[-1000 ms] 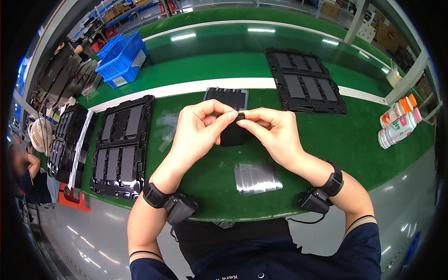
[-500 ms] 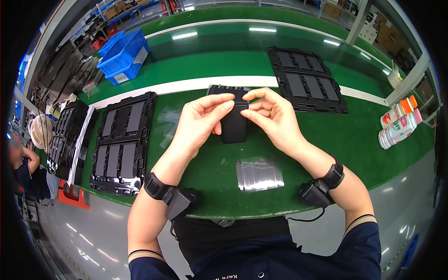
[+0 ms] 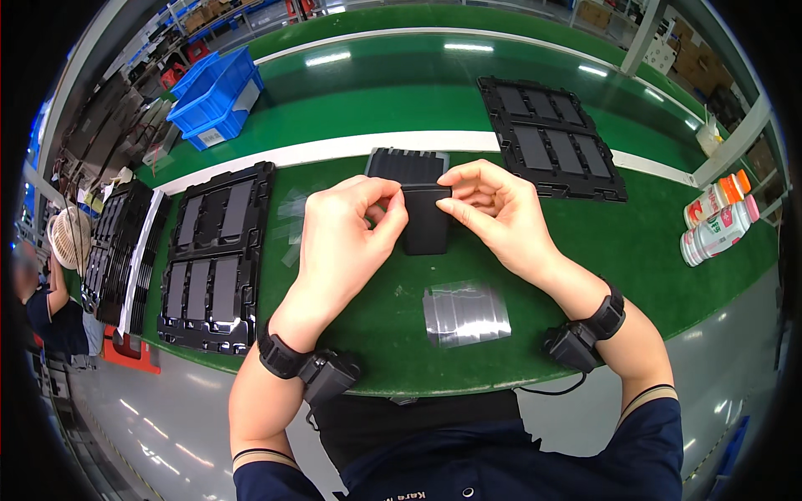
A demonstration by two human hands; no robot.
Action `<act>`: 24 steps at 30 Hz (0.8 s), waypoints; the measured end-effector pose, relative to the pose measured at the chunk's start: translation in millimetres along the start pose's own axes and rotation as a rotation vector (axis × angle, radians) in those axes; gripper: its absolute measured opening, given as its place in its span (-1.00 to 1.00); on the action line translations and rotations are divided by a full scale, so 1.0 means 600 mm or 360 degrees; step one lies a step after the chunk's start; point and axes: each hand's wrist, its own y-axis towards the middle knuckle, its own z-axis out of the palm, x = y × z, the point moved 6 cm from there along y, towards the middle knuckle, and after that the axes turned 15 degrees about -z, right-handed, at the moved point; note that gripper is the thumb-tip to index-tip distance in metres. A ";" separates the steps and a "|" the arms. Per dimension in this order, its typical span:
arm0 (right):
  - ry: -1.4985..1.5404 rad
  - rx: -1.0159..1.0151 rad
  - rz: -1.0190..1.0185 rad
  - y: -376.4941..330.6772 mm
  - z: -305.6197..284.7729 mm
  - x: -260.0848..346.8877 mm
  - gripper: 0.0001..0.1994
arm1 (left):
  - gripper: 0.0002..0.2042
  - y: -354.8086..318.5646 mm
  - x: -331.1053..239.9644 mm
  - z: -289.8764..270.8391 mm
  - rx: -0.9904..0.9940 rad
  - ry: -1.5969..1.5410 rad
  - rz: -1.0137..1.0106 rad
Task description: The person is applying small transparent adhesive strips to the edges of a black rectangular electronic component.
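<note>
A black rectangular block (image 3: 426, 230) stands on the green table in front of me. Across its far edge runs a thin black strip (image 3: 426, 189), its ends between my fingertips. My left hand (image 3: 351, 238) pinches the left end with thumb and forefinger. At the other end, my right hand (image 3: 497, 209) has thumb and forefinger closed at the corner, the other fingers curled. Just behind lies a dark sheet bearing several black strips (image 3: 408, 165). Whether the strip touches the block, I cannot tell.
Clear film pieces (image 3: 468, 314) lie nearer me. Black trays with grey panels stand left (image 3: 213, 259) and far right (image 3: 555, 138), beside a tray stack (image 3: 113, 250). Blue bins (image 3: 217, 100) sit far left, bottles (image 3: 718, 225) right. Another person (image 3: 54, 313) is at the left edge.
My left hand has moved slightly left and turned, its knuckles now more toward the camera. My right hand has shifted a little right. The gap between the fingertips has grown.
</note>
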 end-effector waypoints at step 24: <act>-0.1516 0.0410 -0.0958 0.025 0.007 0.087 -0.89 | -0.63 -0.007 0.010 0.042 0.0234 -0.0428 -0.0099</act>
